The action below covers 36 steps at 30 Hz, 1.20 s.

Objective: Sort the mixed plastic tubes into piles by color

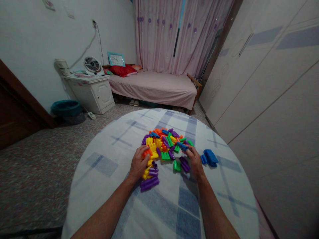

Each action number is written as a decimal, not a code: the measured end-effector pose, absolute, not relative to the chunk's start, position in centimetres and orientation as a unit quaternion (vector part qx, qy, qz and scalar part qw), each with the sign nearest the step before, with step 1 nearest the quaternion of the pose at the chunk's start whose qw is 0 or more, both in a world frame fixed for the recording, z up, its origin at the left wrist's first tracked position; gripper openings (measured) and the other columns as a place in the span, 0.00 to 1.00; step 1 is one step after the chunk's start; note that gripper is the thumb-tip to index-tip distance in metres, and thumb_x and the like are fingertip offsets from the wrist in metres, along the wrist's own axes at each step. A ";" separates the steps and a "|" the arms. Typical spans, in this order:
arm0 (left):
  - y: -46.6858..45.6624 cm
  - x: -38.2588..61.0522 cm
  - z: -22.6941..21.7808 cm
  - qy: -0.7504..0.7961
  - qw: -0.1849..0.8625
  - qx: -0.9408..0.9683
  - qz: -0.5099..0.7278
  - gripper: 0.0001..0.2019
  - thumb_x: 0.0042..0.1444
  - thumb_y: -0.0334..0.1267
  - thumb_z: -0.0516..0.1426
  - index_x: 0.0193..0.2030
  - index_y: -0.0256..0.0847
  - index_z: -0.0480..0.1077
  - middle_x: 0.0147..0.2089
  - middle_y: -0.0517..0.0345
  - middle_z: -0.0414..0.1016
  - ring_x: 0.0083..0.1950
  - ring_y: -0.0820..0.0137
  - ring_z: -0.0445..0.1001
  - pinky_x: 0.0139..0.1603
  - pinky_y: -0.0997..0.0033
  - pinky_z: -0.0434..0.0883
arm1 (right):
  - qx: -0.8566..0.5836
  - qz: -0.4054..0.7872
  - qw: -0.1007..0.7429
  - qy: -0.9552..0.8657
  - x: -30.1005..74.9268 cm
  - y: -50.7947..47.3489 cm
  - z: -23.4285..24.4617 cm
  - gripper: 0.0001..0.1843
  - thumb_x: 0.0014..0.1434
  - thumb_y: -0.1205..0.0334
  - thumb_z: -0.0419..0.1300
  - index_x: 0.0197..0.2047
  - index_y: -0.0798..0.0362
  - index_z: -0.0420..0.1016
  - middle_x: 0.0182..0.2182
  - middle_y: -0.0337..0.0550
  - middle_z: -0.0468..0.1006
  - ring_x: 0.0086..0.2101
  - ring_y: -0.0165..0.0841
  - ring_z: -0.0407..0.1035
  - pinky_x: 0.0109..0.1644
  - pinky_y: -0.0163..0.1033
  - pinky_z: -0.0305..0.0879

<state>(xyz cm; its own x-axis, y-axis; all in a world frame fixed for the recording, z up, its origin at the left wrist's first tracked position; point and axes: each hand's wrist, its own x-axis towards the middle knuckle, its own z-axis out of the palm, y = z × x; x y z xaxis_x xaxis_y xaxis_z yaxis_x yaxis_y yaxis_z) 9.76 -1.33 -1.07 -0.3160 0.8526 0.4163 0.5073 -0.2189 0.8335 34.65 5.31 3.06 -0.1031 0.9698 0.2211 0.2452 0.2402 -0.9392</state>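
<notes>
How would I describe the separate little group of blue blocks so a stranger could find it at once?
Start at the round table under the blue-checked cloth, with the many-coloured pile of plastic blocks in its middle. Just past the right hand, on that hand's outer side, lies a small cluster of blue blocks. It alone is one colour and sits apart from the pile.

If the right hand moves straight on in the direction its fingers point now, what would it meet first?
Probably the blue block at the fingertips of the right hand, on the near edge of the block pile; whether they already touch is unclear.
</notes>
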 end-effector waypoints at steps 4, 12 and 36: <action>-1.4 9.7 -1.1 0.602 0.162 0.566 0.539 0.14 0.56 0.36 0.52 0.48 0.42 0.70 0.53 0.51 0.67 0.57 0.65 0.65 0.62 0.56 0.61 | -0.527 0.289 0.528 -0.600 36.1 5.9 3.4 0.20 0.56 0.48 0.52 0.45 0.53 0.69 0.40 0.48 0.76 0.40 0.38 0.70 0.46 0.44 0.65; -1.2 9.7 -1.2 0.604 0.156 0.565 0.540 0.14 0.55 0.35 0.52 0.48 0.42 0.70 0.53 0.51 0.68 0.57 0.65 0.66 0.62 0.56 0.62 | -0.709 -0.019 0.509 -0.488 43.7 7.6 1.6 0.22 0.54 0.47 0.51 0.43 0.55 0.71 0.40 0.52 0.75 0.43 0.42 0.66 0.49 0.47 0.59; -1.2 9.7 -1.0 0.609 0.156 0.566 0.534 0.13 0.56 0.36 0.52 0.47 0.41 0.70 0.54 0.50 0.67 0.57 0.65 0.66 0.62 0.56 0.61 | -0.474 0.085 0.396 -0.782 33.1 4.5 2.5 0.16 0.60 0.59 0.50 0.49 0.52 0.69 0.47 0.48 0.73 0.49 0.39 0.65 0.54 0.46 0.59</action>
<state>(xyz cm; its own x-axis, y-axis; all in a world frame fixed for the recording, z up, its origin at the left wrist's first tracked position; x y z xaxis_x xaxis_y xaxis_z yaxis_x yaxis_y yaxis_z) 9.75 -1.24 -1.04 -0.3101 0.8557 0.4144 0.5225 -0.2107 0.8262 33.15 4.49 2.52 -0.2378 0.8082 0.5388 0.6732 0.5370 -0.5083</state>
